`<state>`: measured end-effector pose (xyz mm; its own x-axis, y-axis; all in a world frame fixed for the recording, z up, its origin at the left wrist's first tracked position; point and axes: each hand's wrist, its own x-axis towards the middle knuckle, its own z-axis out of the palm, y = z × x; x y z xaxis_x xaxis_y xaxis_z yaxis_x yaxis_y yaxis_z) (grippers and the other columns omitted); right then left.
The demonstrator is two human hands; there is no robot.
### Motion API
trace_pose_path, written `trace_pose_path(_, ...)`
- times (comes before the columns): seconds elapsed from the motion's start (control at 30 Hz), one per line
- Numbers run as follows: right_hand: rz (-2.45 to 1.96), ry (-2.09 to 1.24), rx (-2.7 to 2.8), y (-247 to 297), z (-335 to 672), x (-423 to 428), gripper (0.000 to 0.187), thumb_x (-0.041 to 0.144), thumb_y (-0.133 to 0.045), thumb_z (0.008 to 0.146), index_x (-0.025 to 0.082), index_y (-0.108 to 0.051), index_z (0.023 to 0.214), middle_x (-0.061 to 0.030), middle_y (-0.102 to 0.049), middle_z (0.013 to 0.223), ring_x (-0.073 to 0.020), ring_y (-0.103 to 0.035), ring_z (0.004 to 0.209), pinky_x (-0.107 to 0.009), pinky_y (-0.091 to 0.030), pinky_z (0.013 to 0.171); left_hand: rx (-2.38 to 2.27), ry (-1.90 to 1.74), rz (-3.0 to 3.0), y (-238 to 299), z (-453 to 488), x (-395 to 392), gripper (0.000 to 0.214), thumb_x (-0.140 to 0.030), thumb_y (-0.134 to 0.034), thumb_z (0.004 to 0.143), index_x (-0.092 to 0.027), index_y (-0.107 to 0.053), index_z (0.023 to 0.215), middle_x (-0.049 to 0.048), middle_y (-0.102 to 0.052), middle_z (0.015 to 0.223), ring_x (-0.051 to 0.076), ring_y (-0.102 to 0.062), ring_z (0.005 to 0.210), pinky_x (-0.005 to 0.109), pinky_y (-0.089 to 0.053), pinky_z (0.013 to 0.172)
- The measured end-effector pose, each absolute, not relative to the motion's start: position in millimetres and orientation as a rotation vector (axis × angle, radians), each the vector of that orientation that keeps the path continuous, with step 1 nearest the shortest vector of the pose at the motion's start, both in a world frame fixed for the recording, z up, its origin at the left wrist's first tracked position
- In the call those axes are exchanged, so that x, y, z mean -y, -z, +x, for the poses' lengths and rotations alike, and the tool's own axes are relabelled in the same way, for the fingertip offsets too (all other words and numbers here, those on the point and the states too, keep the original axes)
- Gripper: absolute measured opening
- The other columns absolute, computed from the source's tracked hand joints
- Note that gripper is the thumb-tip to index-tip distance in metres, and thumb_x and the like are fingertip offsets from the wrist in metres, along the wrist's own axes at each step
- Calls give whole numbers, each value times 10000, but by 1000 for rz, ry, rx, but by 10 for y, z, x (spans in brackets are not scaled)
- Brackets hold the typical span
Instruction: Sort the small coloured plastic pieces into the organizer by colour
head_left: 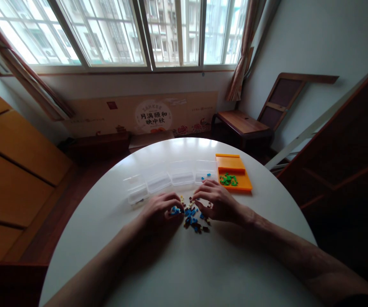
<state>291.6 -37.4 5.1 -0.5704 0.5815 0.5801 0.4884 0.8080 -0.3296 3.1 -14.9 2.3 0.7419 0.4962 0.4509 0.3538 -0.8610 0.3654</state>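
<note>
A pile of small toy building bricks (191, 216), blue, brown, cream and yellow, lies loose on the white round table (184, 273). At the pile's left side my left hand (160, 209) is curled, with several blue bricks (175, 210) gathered inside its fingers. My right hand (217, 200) hovers over the pile's right side, its thumb and fingers apart; nothing shows between them. Beyond the hands stands a row of clear plastic boxes (159, 182) with raised lids. A few blue bricks (205, 176) sit in the rightmost box.
An orange tray (247, 186) holding green bricks (228, 179) is at the table's right rear, beside the clear boxes. A wooden chair (244, 123) stands behind the table on the right. A printed cardboard panel (107, 117) leans below the barred window.
</note>
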Motion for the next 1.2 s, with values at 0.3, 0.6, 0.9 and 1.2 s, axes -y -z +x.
trace_pose_path(0.3, -609, -136, 2337, 5, 2821, 383, 140, 290, -714, 1011, 253, -725, 1146, -35, -803, 1058, -217, -711, 979, -414, -519, 1062, -613, -924, 2582, -30, 59, 149, 38, -223, -747, 967, -223, -772, 996, 57, -779, 994, 162, -724, 841, 277, -586, 765)
trace_pose_path(0.6, -587, -154, 2360, 45, 2813, 368, 191, 334, -727, 1017, 271, -700, 1195, -32, -802, 1073, -219, -718, 1004, -420, -510, 1094, -617, -952, 2523, -12, 81, 154, 39, -212, -736, 1003, -201, -772, 1015, 60, -785, 972, 144, -731, 803, 244, -584, 730)
trace_pose_path(0.9, -581, -137, 2343, -2, 2825, 379, 107, 350, -687, 1093, 244, -694, 1106, -22, -806, 1025, -183, -739, 952, -390, -502, 1129, -564, -1030, 2392, -4, 161, 216, 77, -248, -841, 967, -191, -829, 1017, 63, -810, 922, 147, -742, 761, 247, -604, 731)
trace_pose_path(1.2, -658, -144, 2213, -19, 2837, 380, 26, 254, -720, 1015, 256, -695, 1021, -6, -799, 959, -197, -731, 895, -422, -519, 1086, -572, -1095, 2514, -2, 139, 214, 192, -187, -780, 1003, -245, -822, 1182, 59, -834, 1041, 156, -782, 857, 265, -615, 788)
